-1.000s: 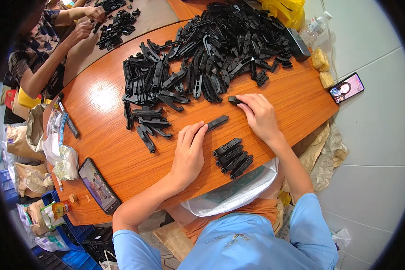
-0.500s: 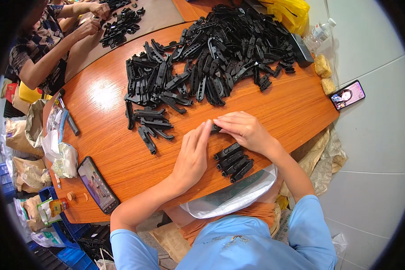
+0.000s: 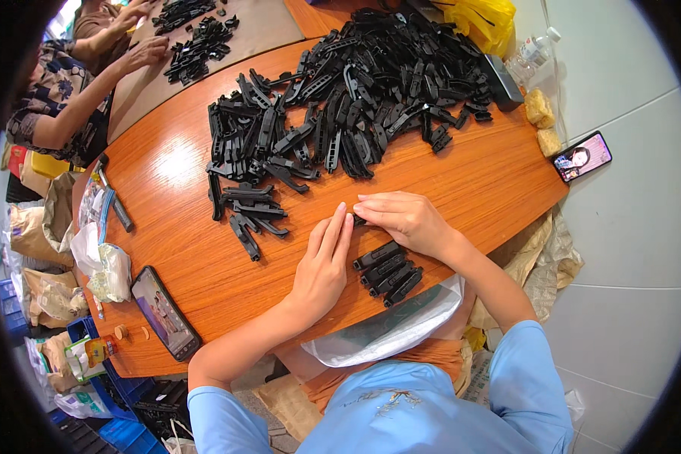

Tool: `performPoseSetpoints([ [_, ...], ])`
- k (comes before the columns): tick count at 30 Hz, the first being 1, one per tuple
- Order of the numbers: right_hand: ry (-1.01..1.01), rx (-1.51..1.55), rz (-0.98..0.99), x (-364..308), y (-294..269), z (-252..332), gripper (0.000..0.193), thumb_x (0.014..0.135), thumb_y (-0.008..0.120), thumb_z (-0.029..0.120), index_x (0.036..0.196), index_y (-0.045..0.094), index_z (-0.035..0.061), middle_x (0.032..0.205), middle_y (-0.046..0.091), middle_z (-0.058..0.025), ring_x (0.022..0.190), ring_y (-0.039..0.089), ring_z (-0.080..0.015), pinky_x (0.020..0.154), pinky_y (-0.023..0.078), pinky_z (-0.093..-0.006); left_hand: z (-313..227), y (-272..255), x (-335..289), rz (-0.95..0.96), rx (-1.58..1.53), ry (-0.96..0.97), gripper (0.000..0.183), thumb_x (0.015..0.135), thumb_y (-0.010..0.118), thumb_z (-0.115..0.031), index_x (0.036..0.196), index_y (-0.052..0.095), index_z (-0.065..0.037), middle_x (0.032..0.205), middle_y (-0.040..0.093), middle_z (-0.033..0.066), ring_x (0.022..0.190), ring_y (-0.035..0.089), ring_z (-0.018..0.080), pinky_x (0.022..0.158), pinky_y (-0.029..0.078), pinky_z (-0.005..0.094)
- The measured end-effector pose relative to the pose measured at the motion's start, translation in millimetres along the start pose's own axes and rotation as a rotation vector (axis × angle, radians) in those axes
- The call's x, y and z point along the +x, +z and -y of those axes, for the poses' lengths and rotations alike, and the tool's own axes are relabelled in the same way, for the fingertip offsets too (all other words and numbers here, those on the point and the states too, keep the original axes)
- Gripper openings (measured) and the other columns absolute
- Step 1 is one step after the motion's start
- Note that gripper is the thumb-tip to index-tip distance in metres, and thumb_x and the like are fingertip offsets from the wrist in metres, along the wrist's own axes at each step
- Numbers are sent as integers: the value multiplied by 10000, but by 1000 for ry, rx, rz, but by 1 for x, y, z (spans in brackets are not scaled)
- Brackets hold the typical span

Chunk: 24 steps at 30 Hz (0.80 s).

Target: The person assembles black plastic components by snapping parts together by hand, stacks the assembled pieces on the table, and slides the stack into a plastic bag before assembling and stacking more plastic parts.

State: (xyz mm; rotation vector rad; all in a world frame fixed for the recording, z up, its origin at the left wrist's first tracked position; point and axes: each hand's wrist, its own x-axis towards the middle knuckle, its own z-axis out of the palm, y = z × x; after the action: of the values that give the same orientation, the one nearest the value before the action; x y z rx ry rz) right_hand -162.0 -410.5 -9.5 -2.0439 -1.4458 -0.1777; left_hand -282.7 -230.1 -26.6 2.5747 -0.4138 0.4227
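A small black plastic part (image 3: 359,221) sits between my hands over the wooden table (image 3: 280,250), mostly hidden by the fingers. My left hand (image 3: 321,265) is closed on its left side, fingers pressed together. From the right, my right hand (image 3: 405,219) pinches the same part with thumb and fingertips. Just below my right hand, several black plastic pieces (image 3: 387,272) lie side by side in a slanted row. Beyond my hands spreads a large heap of similar black plastic parts (image 3: 356,98), with a few loose ones (image 3: 251,208) at its near left.
A propped phone (image 3: 165,312) stands at the left edge, and another phone (image 3: 583,157) lies at the right. Plastic bags (image 3: 112,271) and a dark marker-like stick (image 3: 121,214) lie far left. A co-worker's hand (image 3: 145,53) handles black parts (image 3: 200,49) at the adjoining table.
My hands stay together on the part, with the fingers slightly shifted and less of it showing. The co-worker's hands at the far left have moved. The whole view has shifted slightly.
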Motion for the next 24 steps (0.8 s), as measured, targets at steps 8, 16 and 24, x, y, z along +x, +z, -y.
performPoseSetpoints([
  [8, 45, 105, 145, -6, -25, 9, 237, 828, 683, 79, 1062, 687, 44, 1071, 688, -116, 1002, 660, -248, 808, 523, -317, -1, -2, 0, -66, -144, 77, 555, 689, 581, 49, 1238, 508, 83, 1217, 550, 196, 1101, 524, 340, 963, 447, 382],
  [16, 343, -311, -209, 49, 2, 0, 440, 771, 752, 267, 1082, 558, 25, 951, 562, -120, 885, 582, -306, 740, 496, -389, -3, -7, 5, -45, -269, 213, 464, 703, 602, 41, 1166, 566, 35, 1093, 606, 147, 1008, 572, 305, 886, 483, 389],
  [24, 394, -276, -202, 35, 11, 4, 323, 753, 677, 45, 1049, 552, 13, 946, 524, -140, 882, 558, -325, 776, 477, -412, -3, -10, 7, -153, -397, 11, 412, 753, 593, 86, 1161, 561, 36, 1089, 599, 168, 984, 578, 330, 859, 478, 391],
])
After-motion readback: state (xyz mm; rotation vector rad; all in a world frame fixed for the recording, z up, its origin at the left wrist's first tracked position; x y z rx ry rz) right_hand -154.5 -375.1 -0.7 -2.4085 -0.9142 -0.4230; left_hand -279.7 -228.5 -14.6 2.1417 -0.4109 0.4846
